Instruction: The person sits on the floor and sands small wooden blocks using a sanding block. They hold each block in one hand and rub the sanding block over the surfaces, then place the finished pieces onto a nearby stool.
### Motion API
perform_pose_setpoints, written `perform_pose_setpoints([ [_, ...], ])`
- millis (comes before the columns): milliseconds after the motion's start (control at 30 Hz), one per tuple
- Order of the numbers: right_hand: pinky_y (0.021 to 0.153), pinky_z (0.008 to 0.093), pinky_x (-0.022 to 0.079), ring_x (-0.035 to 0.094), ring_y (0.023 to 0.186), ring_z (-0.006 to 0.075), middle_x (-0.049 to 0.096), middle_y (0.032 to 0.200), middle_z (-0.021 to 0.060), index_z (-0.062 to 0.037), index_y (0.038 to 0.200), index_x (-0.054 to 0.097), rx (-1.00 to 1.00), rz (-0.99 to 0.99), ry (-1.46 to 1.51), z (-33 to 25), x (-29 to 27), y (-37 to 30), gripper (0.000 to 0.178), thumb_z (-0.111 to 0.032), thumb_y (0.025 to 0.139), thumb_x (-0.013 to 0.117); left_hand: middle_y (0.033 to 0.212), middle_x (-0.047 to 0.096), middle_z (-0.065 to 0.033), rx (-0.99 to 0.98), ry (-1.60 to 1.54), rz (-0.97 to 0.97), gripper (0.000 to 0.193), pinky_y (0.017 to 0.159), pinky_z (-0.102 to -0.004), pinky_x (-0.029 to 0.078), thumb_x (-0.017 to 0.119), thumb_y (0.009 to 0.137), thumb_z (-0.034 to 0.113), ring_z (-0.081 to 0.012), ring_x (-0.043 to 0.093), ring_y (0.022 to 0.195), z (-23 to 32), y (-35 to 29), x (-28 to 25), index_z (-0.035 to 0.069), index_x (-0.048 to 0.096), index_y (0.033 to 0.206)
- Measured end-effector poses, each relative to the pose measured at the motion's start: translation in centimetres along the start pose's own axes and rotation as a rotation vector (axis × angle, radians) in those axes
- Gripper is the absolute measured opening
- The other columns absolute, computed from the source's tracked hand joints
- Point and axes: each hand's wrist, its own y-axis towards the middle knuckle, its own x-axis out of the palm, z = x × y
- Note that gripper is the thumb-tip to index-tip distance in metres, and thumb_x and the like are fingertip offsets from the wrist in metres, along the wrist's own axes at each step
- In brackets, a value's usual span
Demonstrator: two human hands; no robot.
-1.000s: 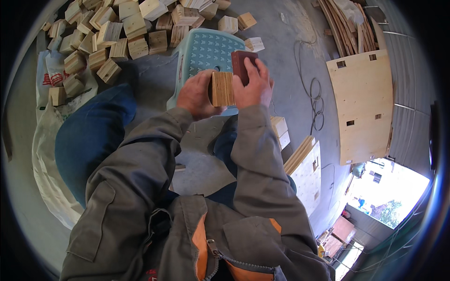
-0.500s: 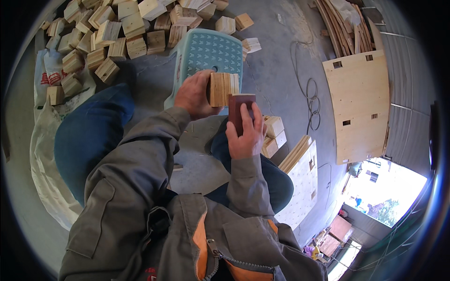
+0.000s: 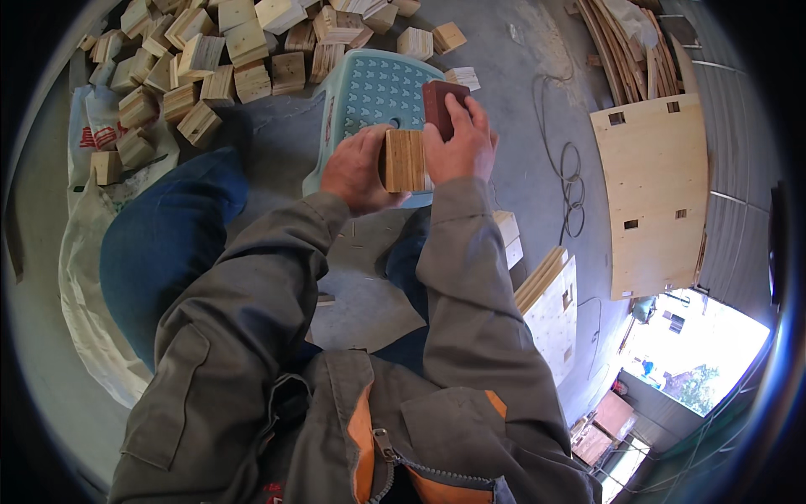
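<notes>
A layered plywood block (image 3: 405, 161) is gripped in my left hand (image 3: 363, 170), above the near part of a pale teal plastic stool (image 3: 369, 88). My right hand (image 3: 463, 144) holds a reddish-brown sanding block (image 3: 438, 107), with its fingers over the top. This block lies along the right side of the plywood block, its far end reaching past it. Whether the two touch is hidden by my right hand.
Wooden blocks (image 3: 243, 42) lie heaped at the far left, some on a white sack (image 3: 88, 227). A cable (image 3: 571, 181) loops over the floor to the right. Plywood panels with square holes (image 3: 655, 193) lean at the right; another panel (image 3: 554, 311) stands nearer me.
My right hand has pushed the sanding block away from me along the plywood block's right side. My left hand keeps its hold. The whole view has shifted slightly.
</notes>
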Motion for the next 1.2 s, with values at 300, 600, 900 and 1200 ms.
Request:
perform_pose_setpoints([
  [300,0.113,0.0498,0.045,0.058,0.136,0.0376,0.054,0.158,0.0166,-0.0118,0.147,0.069,-0.154,0.073,-0.011,1.8,-0.9,-6.0,0.060,-0.026,0.089,0.078,0.137,0.062,-0.0185,-0.001,0.007,0.026,0.097,0.109,-0.0505,0.050,0.096,0.068,0.034,-0.0414,0.062,0.126,-0.1,-0.2,-0.3,0.010,0.045,0.148],
  [600,0.114,0.0527,0.043,0.057,0.139,0.0370,0.053,0.158,0.0205,-0.0096,0.145,0.068,-0.128,0.047,-0.045,2.5,-4.8,-16.0,0.062,-0.020,0.085,0.082,0.135,0.064,-0.0192,0.024,-0.003,0.033,0.095,0.107,-0.0502,0.051,0.095,0.069,0.036,-0.0417,0.064,0.124,0.2,0.1,-0.1,0.007,0.047,0.145],
  [900,0.110,0.0505,0.048,0.060,0.128,0.0374,0.056,0.156,0.0124,-0.0167,0.144,0.072,-0.135,0.089,-0.058,1.4,-0.5,-3.5,0.059,-0.023,0.086,0.080,0.136,0.063,-0.0181,-0.002,-0.007,0.018,0.099,0.109,-0.0506,0.050,0.097,0.065,0.034,-0.0412,0.063,0.125,0.1,0.0,-0.1,0.010,0.047,0.147],
  [1200,0.112,0.0494,0.046,0.059,0.132,0.0359,0.056,0.156,0.0143,-0.0149,0.144,0.071,-0.147,0.071,-0.038,2.6,0.1,-2.9,0.058,-0.026,0.088,0.079,0.136,0.063,-0.0176,0.016,-0.001,0.015,0.097,0.107,-0.0504,0.051,0.097,0.066,0.033,-0.0410,0.063,0.125,0.1,0.1,0.0,0.010,0.046,0.146],
])
